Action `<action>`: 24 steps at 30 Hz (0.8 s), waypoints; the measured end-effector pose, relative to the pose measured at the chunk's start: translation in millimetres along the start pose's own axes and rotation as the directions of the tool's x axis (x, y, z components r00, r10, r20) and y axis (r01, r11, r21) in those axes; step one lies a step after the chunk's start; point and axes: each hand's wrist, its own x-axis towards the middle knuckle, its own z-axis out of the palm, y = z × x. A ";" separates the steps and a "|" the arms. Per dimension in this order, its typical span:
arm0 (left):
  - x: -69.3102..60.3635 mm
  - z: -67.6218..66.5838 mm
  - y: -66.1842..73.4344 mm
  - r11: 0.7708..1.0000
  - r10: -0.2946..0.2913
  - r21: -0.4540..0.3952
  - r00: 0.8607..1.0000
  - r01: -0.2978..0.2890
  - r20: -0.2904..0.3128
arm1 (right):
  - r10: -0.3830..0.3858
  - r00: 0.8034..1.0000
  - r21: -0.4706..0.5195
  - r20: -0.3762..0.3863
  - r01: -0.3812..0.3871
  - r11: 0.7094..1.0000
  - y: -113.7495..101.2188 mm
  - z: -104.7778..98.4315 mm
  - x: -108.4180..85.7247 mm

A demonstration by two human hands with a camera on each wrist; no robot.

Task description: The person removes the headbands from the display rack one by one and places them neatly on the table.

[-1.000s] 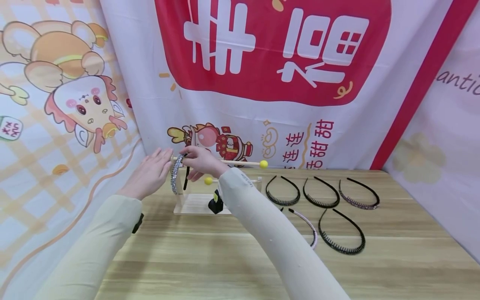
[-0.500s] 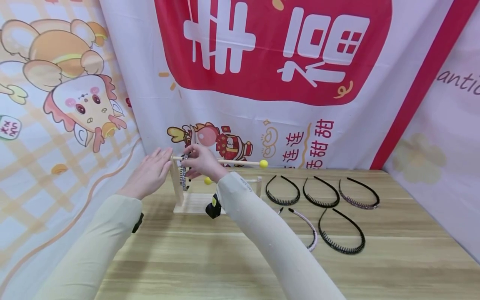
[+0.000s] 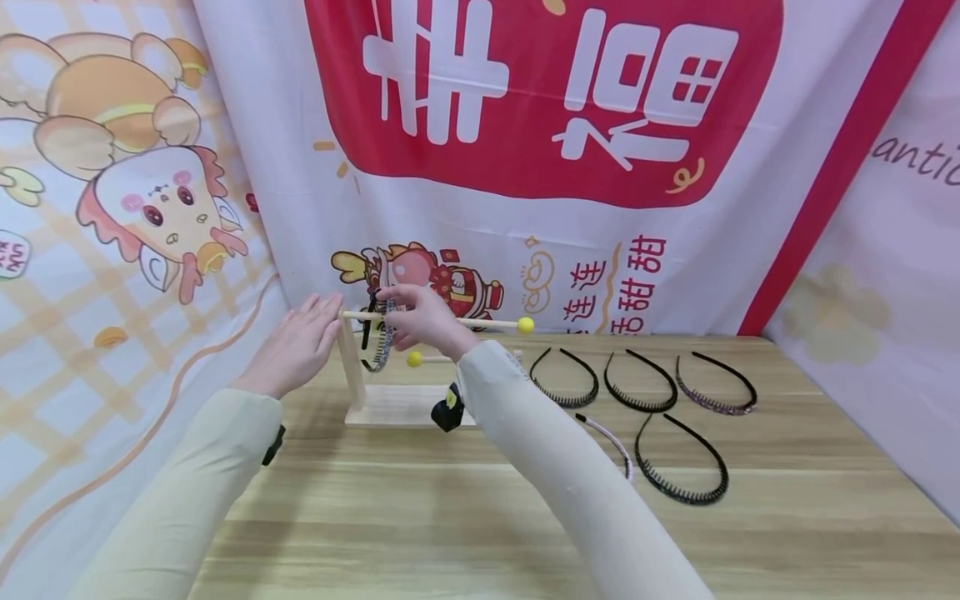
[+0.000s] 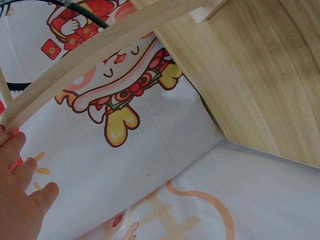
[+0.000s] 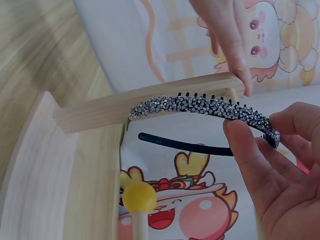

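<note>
My right hand [image 3: 427, 321] pinches a headband [image 5: 175, 106] between thumb and fingers. Silver sparkling stones cover the band, and short black teeth line one edge. In the head view, it is at the upper rod [image 3: 491, 322] of a small wooden stand, to the right of the upright post [image 3: 349, 367]; whether the rod runs through its loop is partly hidden by the fingers. My left hand [image 3: 294, 346] rests against the top of that post with fingers extended. In the left wrist view, its fingertips touch the end of the post.
Several headbands lie at the right: two black toothed ones [image 3: 564, 402] [image 3: 641, 406], a purplish sparkling one [image 3: 723, 408], a dark one [image 3: 686, 497] and a pink one [image 3: 617, 442]. A lower rod ends in a yellow ball [image 3: 414, 359]. Printed cloth [image 3: 255, 150] hangs behind.
My right hand has moved the sparkling headband rightward, from beside the post to farther along the upper rod. The left hand has stayed at the post's top.
</note>
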 end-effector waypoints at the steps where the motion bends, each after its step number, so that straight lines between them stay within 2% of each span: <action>1: 0.0 -0.3 0.0 1.000 0.001 -0.001 1.000 -0.001 0.000 | -0.003 1.000 -0.003 -0.008 0.003 1.000 -1.6 -3.0 -1.6; 15: 0.8 -1.0 0.0 1.000 0.002 0.000 1.000 -0.002 0.006 | -0.066 0.997 -0.026 -0.036 0.065 0.998 -19.4 -39.0 -31.6; 24: 0.3 1.0 -1.5 1.000 0.011 -0.001 1.000 -0.011 -0.006 | -0.095 0.995 -0.067 -0.018 0.094 0.993 -25.7 -54.2 -49.0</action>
